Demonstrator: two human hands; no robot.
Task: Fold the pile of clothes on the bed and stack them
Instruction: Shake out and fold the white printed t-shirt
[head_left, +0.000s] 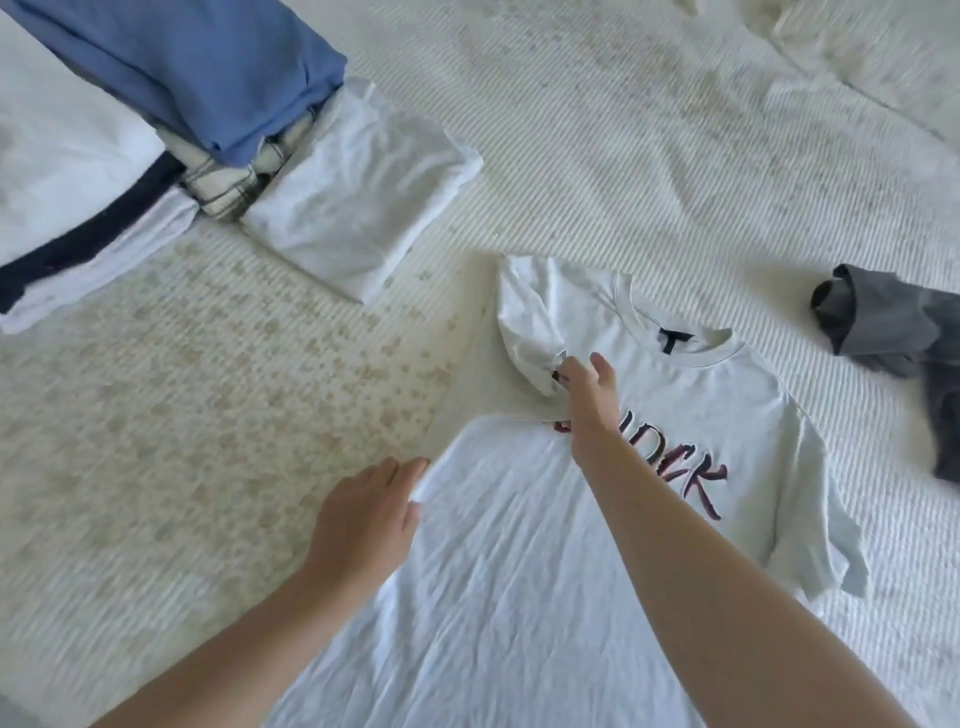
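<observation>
The white T-shirt lies centre frame, its long axis running from the bottom up to its collar at upper right. Your right hand seems to pinch its bunched sleeve; your left hand, fingers loosely bent, grips the folded edge.

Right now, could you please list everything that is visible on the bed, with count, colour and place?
Printed T-shirt: one, white with dark red lettering, spread flat at centre right, its side partly folded over.
Folded clothes: several, white, blue, plaid and navy, stacked at upper left.
Grey garment: one, crumpled, at right edge.
Bedcover: one, white with beige pattern, beneath everything.
Left hand: one, pinches the folded edge of the shirt.
Right hand: one, grips the shirt's sleeve.
</observation>
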